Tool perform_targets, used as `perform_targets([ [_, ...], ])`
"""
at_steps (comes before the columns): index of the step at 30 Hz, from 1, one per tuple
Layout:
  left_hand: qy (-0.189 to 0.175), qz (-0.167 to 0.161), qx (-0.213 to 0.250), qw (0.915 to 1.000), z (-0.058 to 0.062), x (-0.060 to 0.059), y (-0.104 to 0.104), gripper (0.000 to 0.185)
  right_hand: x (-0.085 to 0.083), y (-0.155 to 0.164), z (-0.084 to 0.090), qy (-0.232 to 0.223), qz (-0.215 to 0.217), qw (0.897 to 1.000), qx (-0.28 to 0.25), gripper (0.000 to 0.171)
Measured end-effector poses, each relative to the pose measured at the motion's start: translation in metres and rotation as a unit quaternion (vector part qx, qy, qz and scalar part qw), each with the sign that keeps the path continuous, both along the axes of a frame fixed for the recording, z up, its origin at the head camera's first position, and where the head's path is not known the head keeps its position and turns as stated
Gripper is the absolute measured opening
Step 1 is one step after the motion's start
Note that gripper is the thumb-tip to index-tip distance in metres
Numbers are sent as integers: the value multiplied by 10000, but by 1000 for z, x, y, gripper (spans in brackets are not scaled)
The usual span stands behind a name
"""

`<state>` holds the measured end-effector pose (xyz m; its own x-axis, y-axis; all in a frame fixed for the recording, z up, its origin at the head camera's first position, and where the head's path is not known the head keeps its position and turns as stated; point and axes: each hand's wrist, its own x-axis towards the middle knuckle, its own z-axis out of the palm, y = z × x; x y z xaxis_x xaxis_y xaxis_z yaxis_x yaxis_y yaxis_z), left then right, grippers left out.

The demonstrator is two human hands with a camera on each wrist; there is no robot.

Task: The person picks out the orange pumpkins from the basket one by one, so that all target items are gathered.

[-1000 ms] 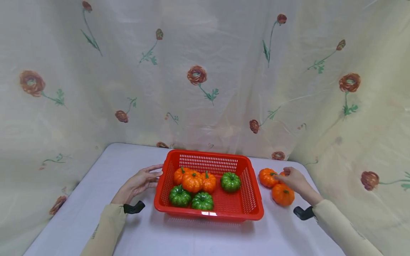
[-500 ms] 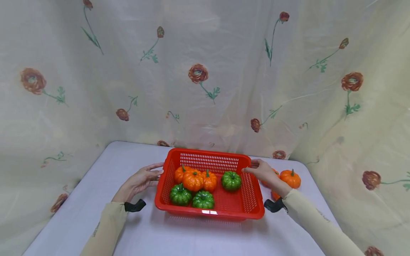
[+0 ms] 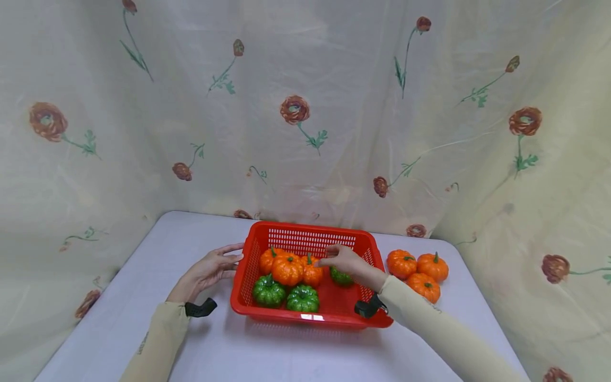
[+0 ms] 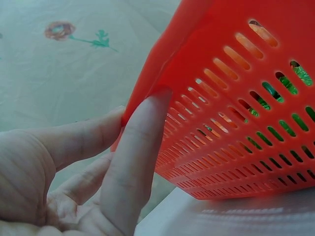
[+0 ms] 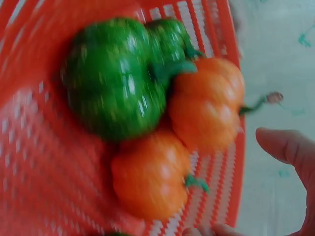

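My left hand [image 3: 210,269] pinches the left rim of the red perforated basket [image 3: 343,320]; in the left wrist view the thumb and a finger lie on either side of the rim [image 4: 152,69]. Inside sit three orange mini pumpkins [image 3: 287,270] and three green ones [image 3: 303,300]. Over the basket, my right hand [image 3: 352,265] holds nothing, its fingertips near the rightmost orange pumpkin [image 3: 312,274]. It partly hides one green pumpkin [image 3: 340,277]. In the blurred right wrist view, the thumb stands apart from the fingers, beside an orange pumpkin [image 5: 209,105].
Three more orange pumpkins [image 3: 426,287] rest in a group on the white-covered table [image 3: 200,350], right of the basket. A flower-patterned curtain [image 3: 334,132] encloses the back and sides.
My right hand has moved left, from the loose orange pumpkins across the right rim to over the basket. Those pumpkins now show fully. The left hand stays on the basket rim.
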<state>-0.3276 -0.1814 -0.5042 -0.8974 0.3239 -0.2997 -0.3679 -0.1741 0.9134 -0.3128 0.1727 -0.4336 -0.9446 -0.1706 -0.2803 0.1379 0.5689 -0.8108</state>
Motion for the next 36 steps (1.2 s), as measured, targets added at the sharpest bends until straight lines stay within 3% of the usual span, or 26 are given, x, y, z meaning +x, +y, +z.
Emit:
perform_targets([
  [8, -22, 19, 51, 10000, 0, 2, -1, 59, 4, -29, -9, -109, 556, 9949, -840, 76],
  [26, -53, 30, 89, 9999, 0, 2, -1, 58, -1, -45, -15, -247, 1367, 9890, -506, 70],
  [36, 207, -289, 223, 9991, 1, 2, -3, 61, -1, -50, -13, -177, 1491, 9884, -235, 67],
])
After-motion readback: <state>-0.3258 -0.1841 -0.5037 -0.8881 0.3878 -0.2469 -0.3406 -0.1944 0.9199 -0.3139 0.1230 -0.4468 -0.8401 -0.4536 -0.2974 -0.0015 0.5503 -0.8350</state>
